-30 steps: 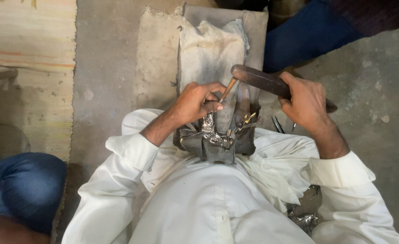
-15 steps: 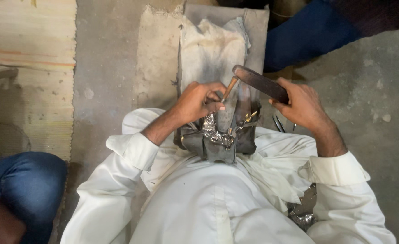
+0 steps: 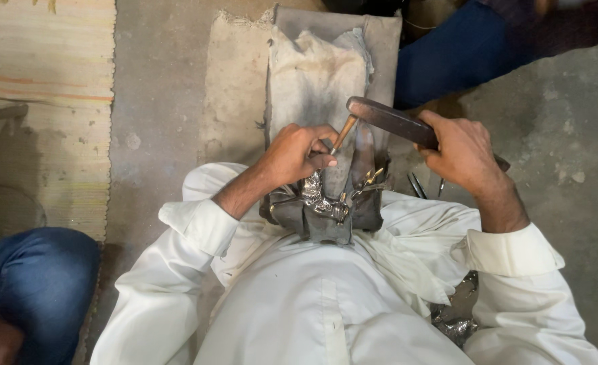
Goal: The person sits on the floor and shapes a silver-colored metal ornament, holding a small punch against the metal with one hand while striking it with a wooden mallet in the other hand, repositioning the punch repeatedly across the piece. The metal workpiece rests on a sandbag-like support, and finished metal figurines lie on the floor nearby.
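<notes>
You are looking straight down at your own lap, white sleeves reaching forward from six o'clock. Your left hand (image 3: 297, 154) sits just left of centre, its fingers pinched tight around a slim punch (image 3: 343, 133) with a pale wooden shaft, which slants up toward one o'clock. The punch tip is hidden behind your fingers, so you cannot tell exactly where it meets the metal. Your right hand (image 3: 463, 150), at about three o'clock, is wrapped closed around the handle of a dark hammer (image 3: 392, 122); the hammer's head points toward nine o'clock and lies just beside the punch's upper end, touching or almost touching it.

The workpiece (image 3: 326, 203), a crumpled silvery metal piece held in a dark block, rests dead centre against your body, directly under the left hand. Beyond it, toward twelve o'clock, a worn pale cloth (image 3: 312, 74) covers a flat grey slab (image 3: 383, 54). A few thin metal tools (image 3: 417, 186) lie on the floor at four o'clock of the workpiece. Other people's blue trouser legs show at one o'clock and at eight o'clock.

This looks like the striking step of chasing the metal. The next blow likely calls for a steady punch, firmly seated, and a short, square tap on its end.
</notes>
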